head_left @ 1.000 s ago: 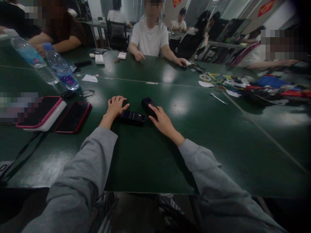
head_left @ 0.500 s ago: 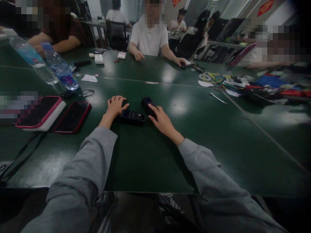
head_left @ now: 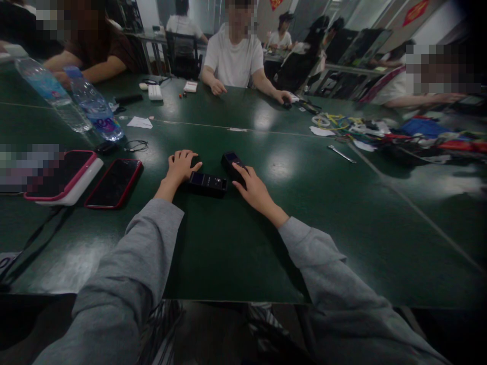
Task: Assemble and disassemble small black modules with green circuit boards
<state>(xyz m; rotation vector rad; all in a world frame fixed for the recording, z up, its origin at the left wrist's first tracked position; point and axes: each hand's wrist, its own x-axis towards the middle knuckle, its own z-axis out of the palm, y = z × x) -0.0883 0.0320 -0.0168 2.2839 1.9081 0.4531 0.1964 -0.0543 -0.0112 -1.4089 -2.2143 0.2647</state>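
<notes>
Two black handheld devices lie on the green table (head_left: 228,238) in front of me. My left hand (head_left: 181,166) is open, its fingers spread on the table beside the left device (head_left: 208,184), with the thumb at that device's left end. This device lies crosswise, its small screen and buttons facing up. My right hand (head_left: 251,188) rests with stretched fingers on the second device (head_left: 230,160), which is set at a slant further right and is partly covered by the fingers. The two devices lie close together.
At the left are a red-edged phone (head_left: 114,183), a pink-edged device (head_left: 63,175) and two water bottles (head_left: 97,109). A wrench (head_left: 341,153) and tangled cables (head_left: 380,129) lie at the right. A person (head_left: 236,56) in white sits opposite.
My hands and both black devices have not visibly moved. At the right, the person's head and arms have shifted slightly.
</notes>
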